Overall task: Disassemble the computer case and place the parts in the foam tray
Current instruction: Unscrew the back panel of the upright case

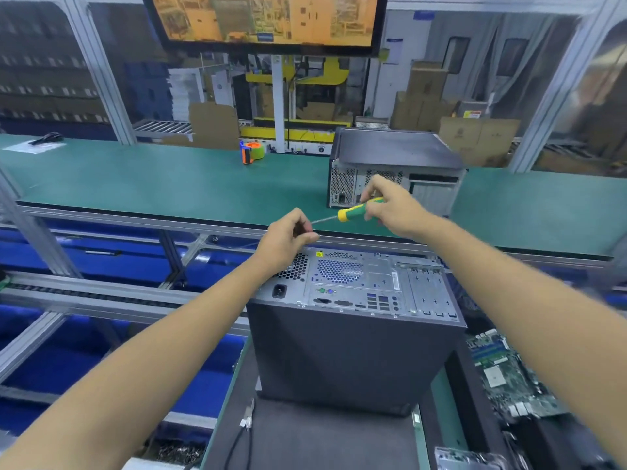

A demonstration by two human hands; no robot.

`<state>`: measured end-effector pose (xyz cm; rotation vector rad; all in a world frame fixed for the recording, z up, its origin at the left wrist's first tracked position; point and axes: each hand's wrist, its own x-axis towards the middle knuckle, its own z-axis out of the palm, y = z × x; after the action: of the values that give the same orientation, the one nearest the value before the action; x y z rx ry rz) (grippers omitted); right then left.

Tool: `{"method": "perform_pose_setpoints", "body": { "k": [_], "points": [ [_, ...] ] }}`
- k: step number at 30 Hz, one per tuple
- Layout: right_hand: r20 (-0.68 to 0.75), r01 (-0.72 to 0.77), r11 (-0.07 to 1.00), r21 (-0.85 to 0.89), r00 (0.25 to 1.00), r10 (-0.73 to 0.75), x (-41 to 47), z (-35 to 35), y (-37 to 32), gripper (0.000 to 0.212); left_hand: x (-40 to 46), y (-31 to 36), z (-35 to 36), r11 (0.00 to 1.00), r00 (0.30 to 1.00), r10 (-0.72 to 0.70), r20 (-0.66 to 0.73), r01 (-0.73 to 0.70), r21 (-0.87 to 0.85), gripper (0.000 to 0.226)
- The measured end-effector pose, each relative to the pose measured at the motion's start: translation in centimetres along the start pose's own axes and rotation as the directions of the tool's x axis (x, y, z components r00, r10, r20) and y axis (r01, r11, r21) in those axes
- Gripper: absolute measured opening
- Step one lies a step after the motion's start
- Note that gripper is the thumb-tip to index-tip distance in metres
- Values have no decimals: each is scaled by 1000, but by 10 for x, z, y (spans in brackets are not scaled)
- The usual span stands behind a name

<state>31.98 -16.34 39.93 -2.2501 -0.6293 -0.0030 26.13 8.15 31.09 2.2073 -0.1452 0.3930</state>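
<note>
Computer case (356, 354) standing on end on a dark mat (305, 439) at the near work surface, rear I/O panel (359, 286) facing up, dark side panel toward the camera. Right hand (386, 206) above and beyond the case, fingers curled round the green-and-yellow handle of a screwdriver (356, 211); shaft pointing left toward the left hand (290, 237). Left hand over the far left corner of the rear panel, thumb and fingers pinched together at the shaft tip; whether a screw is held between them not discernible. Second computer case (397, 167) upright on the green conveyor belt (169, 178) farther back, well apart from the first. Orange-and-green tape dispenser (251, 151) on the belt to its left. Bare motherboard (505, 374) lying right of the near case. Cable with a connector (247, 418) on the mat at front left. Monitor (268, 22) overhead.
</note>
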Motion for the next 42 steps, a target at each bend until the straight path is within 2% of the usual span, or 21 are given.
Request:
{"method": "perform_pose_setpoints", "body": {
  "k": [3,6,9,13,16,18,19,21,25,29,32,36,39,42],
  "points": [
    [-133,-154,952,266,972,194,-29,29,24,12,-8,16,6,998,999,43,8,-43,-49,20],
    [-131,-205,862,463,946,296,-53,45,40,9,-23,44,20,994,996,85,37,-82,-65,21],
    [-116,-191,861,471,954,275,-70,44,54,9,-53,76,48,980,967,201,159,-197,-39,20],
    [-82,-169,878,448,970,229,-83,39,66,9,-110,104,104,894,824,408,393,-448,10,21],
    [-74,-147,886,440,977,199,-86,41,69,12,-144,105,152,743,662,533,528,-664,82,13],
    [-78,-141,900,413,979,190,-88,44,70,11,-162,98,190,715,575,497,650,-695,67,5],
    [-80,-138,906,401,980,184,-89,46,71,10,-168,93,210,733,558,442,702,-676,77,10],
    [-85,-125,915,383,982,170,-91,47,70,9,-178,81,249,802,553,313,773,-589,97,22],
    [-91,-85,932,351,988,124,-97,46,70,4,-195,63,317,926,547,84,833,-351,137,21],
    [-86,-70,958,277,991,97,-99,47,72,8,-202,54,362,958,561,-98,822,-170,230,19],
    [-97,-72,958,279,990,102,-98,48,73,17,-207,52,380,939,571,-118,812,-202,279,22],
    [-104,-72,960,270,989,103,-97,47,75,20,-211,44,384,936,589,-117,799,-204,288,37],
    [-108,-78,968,240,988,106,-98,46,76,19,-207,53,357,938,621,-50,782,-239,250,30],
    [-116,-79,968,240,987,109,-98,46,77,19,-202,70,313,907,640,70,765,-361,219,24]
  ]
}}
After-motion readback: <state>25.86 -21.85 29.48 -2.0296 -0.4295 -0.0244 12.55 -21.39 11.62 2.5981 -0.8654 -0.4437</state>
